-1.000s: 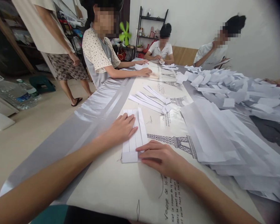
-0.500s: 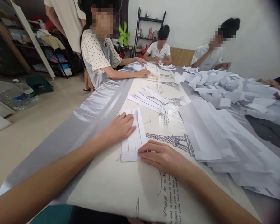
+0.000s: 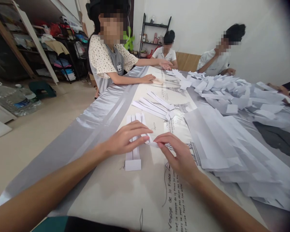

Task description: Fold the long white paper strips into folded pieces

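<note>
A white paper strip [image 3: 153, 144] is raised off the table, bent at its near end. My right hand [image 3: 178, 153] pinches that end between thumb and fingers. My left hand [image 3: 128, 137] reaches over from the left, its thumb and fingertips closed about the same strip farther up. Under my left hand lie more narrow paper strips [image 3: 132, 154] side by side, with a folded white flap [image 3: 133, 165] across their near end. Several loose strips [image 3: 152, 108] with folded ends lie fanned out just beyond. My left palm hides part of the strips.
A large layered stack of white sheets [image 3: 215, 141] lies to the right. Behind it is a heap of folded papers [image 3: 227, 85]. The printed tablecloth [image 3: 106, 193] covers the table. Other people sit around it; one in a dotted sleeve [image 3: 99, 53] reaches across at the far left.
The right-hand strip has been lifted from beside the others, its near end now raised and bent. My right hand moved up and away; my left hand turned toward it. The dotted-sleeved person's arm stretched farther right.
</note>
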The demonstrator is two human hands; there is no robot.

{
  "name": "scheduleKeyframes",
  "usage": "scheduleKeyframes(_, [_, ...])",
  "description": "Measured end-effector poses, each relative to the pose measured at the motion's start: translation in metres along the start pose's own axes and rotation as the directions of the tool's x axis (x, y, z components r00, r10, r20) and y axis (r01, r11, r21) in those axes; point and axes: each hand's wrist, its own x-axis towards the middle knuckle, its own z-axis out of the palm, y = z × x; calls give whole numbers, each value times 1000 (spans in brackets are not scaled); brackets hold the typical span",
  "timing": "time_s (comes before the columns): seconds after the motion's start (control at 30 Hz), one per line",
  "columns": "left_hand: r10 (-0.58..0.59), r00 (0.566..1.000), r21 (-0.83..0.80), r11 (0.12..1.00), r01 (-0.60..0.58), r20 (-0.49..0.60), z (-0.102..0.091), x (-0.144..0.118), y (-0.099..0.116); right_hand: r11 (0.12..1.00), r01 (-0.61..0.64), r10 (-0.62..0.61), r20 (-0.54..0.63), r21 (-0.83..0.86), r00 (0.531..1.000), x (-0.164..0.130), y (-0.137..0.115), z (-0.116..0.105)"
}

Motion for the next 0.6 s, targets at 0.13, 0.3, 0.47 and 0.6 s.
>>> scheduleKeyframes(0.13, [120, 981, -11, 992, -123, -152, 7, 1, 13, 993, -39, 52, -111, 111, 992, 3, -7, -2])
scheduleKeyframes(0.3, [212, 957, 173, 969, -179, -199, 11, 0, 17, 990, -21, 34, -93, 142, 995, 3, -16, -3])
scheduleKeyframes(0.47, [264, 959, 307, 926, -221, -104, 5, 5, 27, 994, -25, 35, -94, 107, 995, 1, -17, -5])
scheduleKeyframes(0.6, [232, 970, 319, 927, -197, -75, 4, 7, 33, 983, -91, 107, -93, 159, 990, 2, -19, -5])
